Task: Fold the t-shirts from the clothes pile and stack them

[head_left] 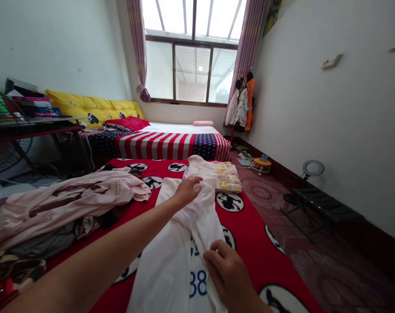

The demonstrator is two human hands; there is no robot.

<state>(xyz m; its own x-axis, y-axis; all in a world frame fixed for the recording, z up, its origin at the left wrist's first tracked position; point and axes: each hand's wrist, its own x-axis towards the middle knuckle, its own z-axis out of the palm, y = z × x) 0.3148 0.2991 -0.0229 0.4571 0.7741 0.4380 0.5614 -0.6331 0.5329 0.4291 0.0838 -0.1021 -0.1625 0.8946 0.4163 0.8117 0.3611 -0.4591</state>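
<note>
White trousers (161, 261) lie spread on a red cloth with round black-and-white prints, their two long legs pointing toward me. Between the legs shows a light surface with blue characters (197, 283). Stretched across from the left, my left hand (188, 191) is over the upper end of the trousers, its fingers slightly apart with nothing visible in them. Lower down, the curled fingers of my right hand (229, 271) are at the edge of the right leg, closed on its fabric. Just beyond lies a folded white-and-yellow garment (228, 176).
A pink printed shirt (86, 195) tops a heap of clothes on the left. Behind the red cloth (256, 243) is a bed with a striped, starred cover (158, 145). On the right floor stand a dark folding bench (324, 204) and a low yellow stool (261, 162).
</note>
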